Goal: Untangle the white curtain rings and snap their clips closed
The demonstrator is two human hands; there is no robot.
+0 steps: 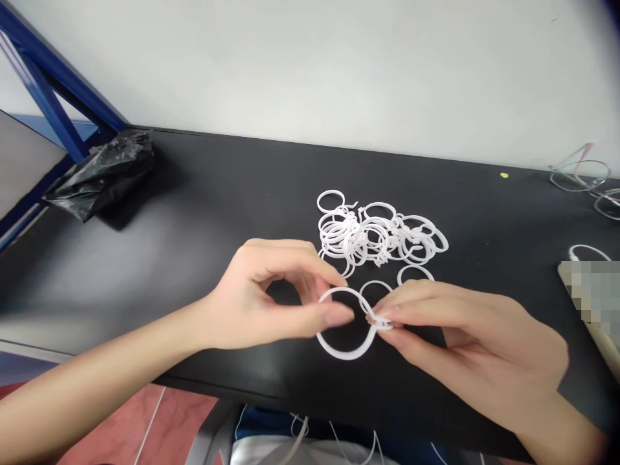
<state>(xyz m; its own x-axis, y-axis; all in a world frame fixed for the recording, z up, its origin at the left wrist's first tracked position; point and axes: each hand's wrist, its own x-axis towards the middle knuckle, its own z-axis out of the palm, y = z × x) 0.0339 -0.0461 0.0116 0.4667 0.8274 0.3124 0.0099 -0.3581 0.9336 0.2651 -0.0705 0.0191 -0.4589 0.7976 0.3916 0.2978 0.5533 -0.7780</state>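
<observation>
A white plastic ring clip point(349, 355) is held up between both hands, above the front part of the black table. My left hand point(261, 297) is around its left side, with the thumb across the near face and the fingers behind. At the ring's right side, my right hand point(484, 349) pinches the small clasp between thumb and fingertips, which partly hide it. Just behind the hands lies a loose pile of similar white ring clips point(356, 239). Two single clips lie nearer, partly covered by my right hand.
The black table point(232, 181) meets a pale wall point(310, 71). A crumpled black plastic bag point(106, 174) sits at the back left by a blue metal frame point(53, 71). At the right are thin wire-like loops point(581, 184) and a partly blurred-out flat object point(588, 297).
</observation>
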